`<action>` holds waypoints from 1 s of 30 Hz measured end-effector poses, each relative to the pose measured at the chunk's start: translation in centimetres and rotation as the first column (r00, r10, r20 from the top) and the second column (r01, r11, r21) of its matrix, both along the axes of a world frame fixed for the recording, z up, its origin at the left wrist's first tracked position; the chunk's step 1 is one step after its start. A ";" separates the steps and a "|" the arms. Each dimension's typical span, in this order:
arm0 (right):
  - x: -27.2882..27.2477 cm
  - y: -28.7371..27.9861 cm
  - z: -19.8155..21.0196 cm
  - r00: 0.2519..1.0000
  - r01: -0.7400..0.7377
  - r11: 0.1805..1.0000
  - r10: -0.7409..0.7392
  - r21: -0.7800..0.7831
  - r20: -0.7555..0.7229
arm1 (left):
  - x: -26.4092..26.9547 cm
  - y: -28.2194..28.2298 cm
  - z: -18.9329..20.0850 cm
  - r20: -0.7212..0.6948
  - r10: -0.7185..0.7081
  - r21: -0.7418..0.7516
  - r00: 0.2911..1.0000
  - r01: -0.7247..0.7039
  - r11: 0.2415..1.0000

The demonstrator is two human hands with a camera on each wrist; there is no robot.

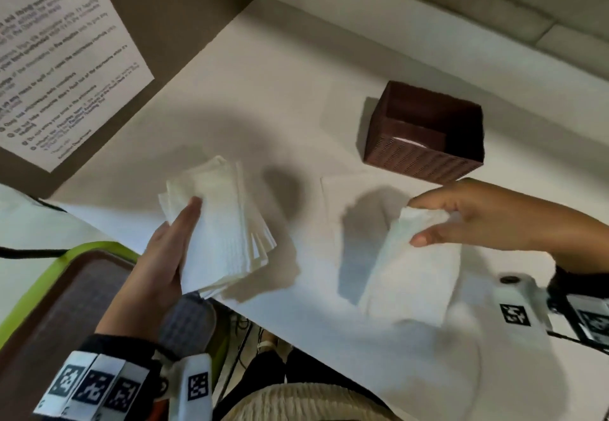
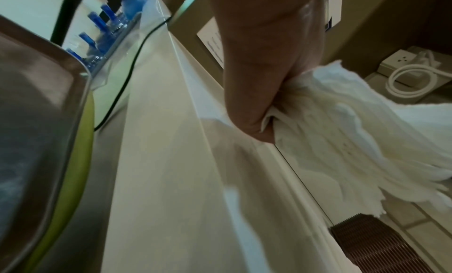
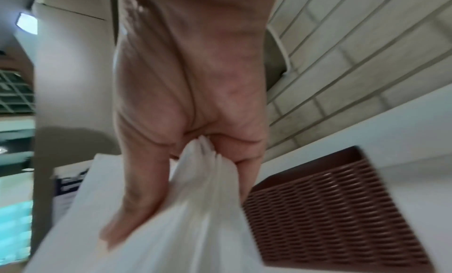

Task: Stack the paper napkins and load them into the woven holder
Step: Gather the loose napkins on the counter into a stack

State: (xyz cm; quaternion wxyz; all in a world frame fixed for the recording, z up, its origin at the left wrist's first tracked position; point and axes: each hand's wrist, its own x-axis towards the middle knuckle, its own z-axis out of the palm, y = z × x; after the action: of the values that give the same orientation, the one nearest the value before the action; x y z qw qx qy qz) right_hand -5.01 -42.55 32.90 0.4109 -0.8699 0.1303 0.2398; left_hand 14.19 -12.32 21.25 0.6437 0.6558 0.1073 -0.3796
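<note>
My left hand (image 1: 171,242) grips a fanned stack of white napkins (image 1: 224,223) above the near left of the white table; in the left wrist view the left hand (image 2: 266,103) closes on the stack of napkins (image 2: 354,142) from below. My right hand (image 1: 461,219) pinches the top edge of a single white napkin (image 1: 415,272), lifted off the table at the right. The right wrist view shows the right hand (image 3: 186,142) bunching that single napkin (image 3: 190,209). The brown woven holder (image 1: 425,134) stands behind the right hand, open-topped, with something pale inside; the holder (image 3: 330,209) is close beside the napkin.
A white table (image 1: 313,74) carries everything, with a flat white sheet (image 1: 349,190) lying in front of the holder. A tray with a green rim (image 1: 52,289) sits off the table's near left edge. A printed notice (image 1: 59,55) hangs on the left wall.
</note>
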 end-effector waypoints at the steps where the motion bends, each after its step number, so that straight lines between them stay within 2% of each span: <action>1: -0.4 -0.8 0.0 0.997 0.078 0.996 -0.078 0.037 0.010 | 0.0 -0.5 -0.1 -0.001 -0.013 0.001 1.000 0.013 1.000; 4: 0.2 -2.3 0.0 0.984 0.178 0.978 -0.180 0.108 0.014 | -0.2 -2.2 -0.2 -0.006 -0.076 -0.009 0.997 0.076 0.997; 8: 3.9 -2.7 -1.4 0.997 0.075 0.993 -0.071 0.096 -0.037 | -0.6 -3.4 -0.3 -0.023 -0.120 -0.007 0.993 0.120 0.993; 10: 6.5 -2.5 -2.7 0.998 -0.029 0.998 0.032 0.063 -0.060 | -0.8 -3.6 -0.2 -0.027 -0.125 0.002 0.992 0.125 0.992; 15: 11.3 -1.7 -7.5 0.970 -0.236 0.947 0.216 -0.216 -0.114 | -1.5 -3.4 0.0 -0.009 -0.132 0.035 0.991 0.132 0.991; 20: 12.2 -1.8 -9.2 0.984 -0.177 0.950 0.176 -0.258 -0.028 | -1.4 -3.0 -0.2 -0.016 -0.111 0.040 0.994 0.111 0.993; 22: 12.3 -1.4 -9.6 0.976 -0.218 0.918 0.211 -0.331 -0.056 | -1.4 -3.1 -0.3 -0.017 -0.103 0.035 0.995 0.103 0.994; 25: 12.4 -0.7 -10.5 0.942 -0.327 0.806 0.318 -0.494 -0.105 | -1.5 -3.3 -0.3 -0.005 -0.109 0.019 0.994 0.109 0.994; 27: 12.4 -0.3 -10.5 0.926 -0.366 0.753 0.355 -0.547 -0.130 | -1.4 -3.5 -0.2 0.015 -0.111 -0.001 0.994 0.111 0.994; 29: 12.3 -0.2 -10.1 0.919 -0.379 0.735 0.370 -0.563 -0.136 | -1.2 -3.7 -0.1 0.039 -0.096 -0.021 0.995 0.097 0.995; 30: 12.1 -0.1 -9.7 0.925 -0.362 0.756 0.366 -0.545 -0.107 | -1.1 -3.8 -0.1 0.056 -0.086 -0.033 0.995 0.088 0.996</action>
State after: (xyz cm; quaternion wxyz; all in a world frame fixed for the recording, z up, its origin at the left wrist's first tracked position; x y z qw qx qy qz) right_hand 7.13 -42.69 23.23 0.0864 -0.9605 0.0215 0.2638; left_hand 13.07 -16.09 21.12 0.6406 0.6586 0.0542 -0.3911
